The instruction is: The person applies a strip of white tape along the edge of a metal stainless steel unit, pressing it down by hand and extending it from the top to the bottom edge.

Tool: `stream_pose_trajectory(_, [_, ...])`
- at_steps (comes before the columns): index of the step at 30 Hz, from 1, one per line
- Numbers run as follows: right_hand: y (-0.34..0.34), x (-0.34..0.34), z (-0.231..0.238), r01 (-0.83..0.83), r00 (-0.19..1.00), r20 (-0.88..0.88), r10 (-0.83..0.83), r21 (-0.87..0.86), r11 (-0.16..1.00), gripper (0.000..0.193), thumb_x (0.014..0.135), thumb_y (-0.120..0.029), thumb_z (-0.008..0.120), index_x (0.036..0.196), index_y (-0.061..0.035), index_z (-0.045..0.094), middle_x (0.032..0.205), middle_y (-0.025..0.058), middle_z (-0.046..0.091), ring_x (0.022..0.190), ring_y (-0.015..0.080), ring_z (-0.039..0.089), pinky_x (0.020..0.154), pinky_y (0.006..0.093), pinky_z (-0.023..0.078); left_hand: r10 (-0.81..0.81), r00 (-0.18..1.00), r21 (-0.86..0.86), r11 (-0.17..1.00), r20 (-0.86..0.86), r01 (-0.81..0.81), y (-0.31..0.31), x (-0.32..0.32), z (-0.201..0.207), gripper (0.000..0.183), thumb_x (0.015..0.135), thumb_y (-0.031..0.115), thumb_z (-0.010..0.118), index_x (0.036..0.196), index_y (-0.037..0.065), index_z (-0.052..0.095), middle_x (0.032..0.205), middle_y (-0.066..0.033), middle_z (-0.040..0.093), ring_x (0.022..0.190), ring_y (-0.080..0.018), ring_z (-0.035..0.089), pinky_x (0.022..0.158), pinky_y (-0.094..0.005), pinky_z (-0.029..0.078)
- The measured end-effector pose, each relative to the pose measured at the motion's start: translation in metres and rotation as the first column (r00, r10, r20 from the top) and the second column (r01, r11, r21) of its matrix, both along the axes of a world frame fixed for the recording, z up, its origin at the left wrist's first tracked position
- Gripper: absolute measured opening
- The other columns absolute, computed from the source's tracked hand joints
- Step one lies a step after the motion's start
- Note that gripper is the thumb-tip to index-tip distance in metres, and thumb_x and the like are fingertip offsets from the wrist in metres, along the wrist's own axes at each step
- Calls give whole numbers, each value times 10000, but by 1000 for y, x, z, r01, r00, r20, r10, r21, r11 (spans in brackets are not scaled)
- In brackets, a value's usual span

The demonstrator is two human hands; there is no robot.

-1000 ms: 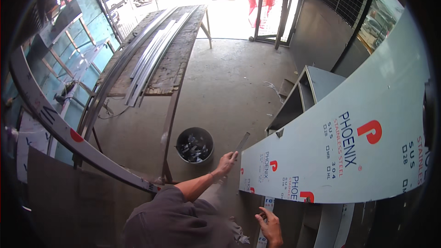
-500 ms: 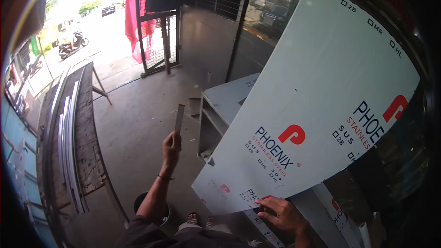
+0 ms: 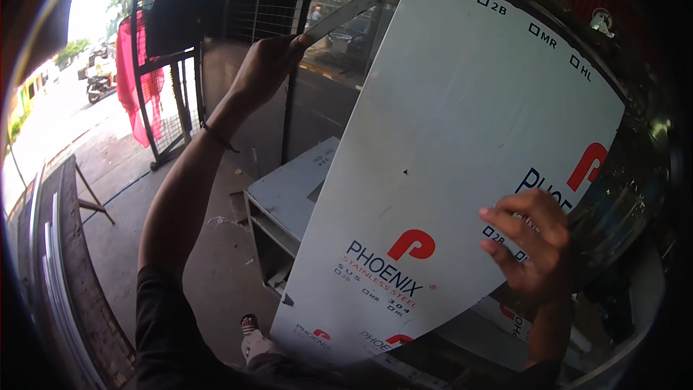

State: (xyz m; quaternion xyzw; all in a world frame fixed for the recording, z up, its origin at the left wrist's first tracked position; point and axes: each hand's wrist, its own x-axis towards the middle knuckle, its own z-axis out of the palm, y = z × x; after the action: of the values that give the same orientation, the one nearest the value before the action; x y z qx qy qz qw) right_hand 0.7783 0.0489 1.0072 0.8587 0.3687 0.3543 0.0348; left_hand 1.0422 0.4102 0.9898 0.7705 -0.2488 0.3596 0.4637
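A large pale sheet with red and dark printing, like stainless steel under protective film, leans in front of me and fills much of the right side. My left hand is raised high beside the sheet's upper left edge. It is closed round one end of a flat metal strip, whose free end points up and right toward the sheet. Over the sheet's lower right part hovers my right hand, fingers curled but apart, with nothing visible in it. Whether it touches the sheet I cannot tell.
A grey metal cabinet stands behind the sheet's left edge. At far left, a worn bench carries several long metal bars. Beyond are a mesh gate with a pink cloth, and a street with a motorbike.
My left hand has lifted the strip up and forward, from over the floor to the sheet's upper edge. My right hand has left the sheet's lower edge and moved up and right. The view has shifted right.
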Motion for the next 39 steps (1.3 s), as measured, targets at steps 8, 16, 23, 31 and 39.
stream_pose_trajectory(8, [96, 147, 124, 115, 797, 571, -197, 177, 978, 192, 914, -209, 776, 1004, -42, 742, 786, 49, 633, 714, 141, 582, 639, 345, 471, -369, 888, 76, 929, 274, 363, -42, 129, 105, 645, 1048, 576, 536, 802, -15, 617, 622, -42, 469, 621, -126, 426, 587, -358, 405])
stream_pose_trajectory(16, [126, 207, 174, 471, 671, 419, -611, 396, 788, 418, 955, -406, 736, 1292, -160, 702, 948, 6, 662, 830, 107, 537, 669, 283, 425, -544, 764, 255, 839, 347, 481, -99, 177, 161, 608, 1019, 622, 523, 1217, 90, 743, 936, -170, 753, 923, -347, 728, 871, -449, 544])
stream_pose_trajectory(23, [136, 210, 192, 625, 613, 337, -715, 346, 699, 336, 966, -381, 721, 1096, -72, 745, 780, 44, 638, 707, 135, 531, 649, 336, 451, -596, 712, 273, 803, 371, 529, -123, 191, 170, 634, 990, 663, 542, 1248, 122, 749, 1082, -149, 773, 1068, -329, 724, 954, -436, 552])
stream_pose_trajectory(31, [136, 210, 200, 685, 552, 392, -736, 289, 668, 349, 964, -392, 720, 1033, -51, 744, 686, 37, 577, 611, 120, 491, 590, 337, 411, -593, 674, 303, 805, 440, 511, -126, 188, 184, 717, 973, 713, 523, 1208, 80, 767, 1034, -160, 780, 1034, -321, 742, 920, -444, 573])
stream_pose_trajectory(39, [126, 207, 188, 708, 493, 374, -785, 351, 613, 380, 963, -443, 711, 1021, -71, 761, 643, 13, 558, 611, 106, 507, 595, 319, 403, -598, 617, 358, 801, 511, 480, -135, 189, 189, 691, 974, 709, 520, 1244, 117, 754, 1027, -142, 784, 1025, -316, 742, 921, -437, 572])
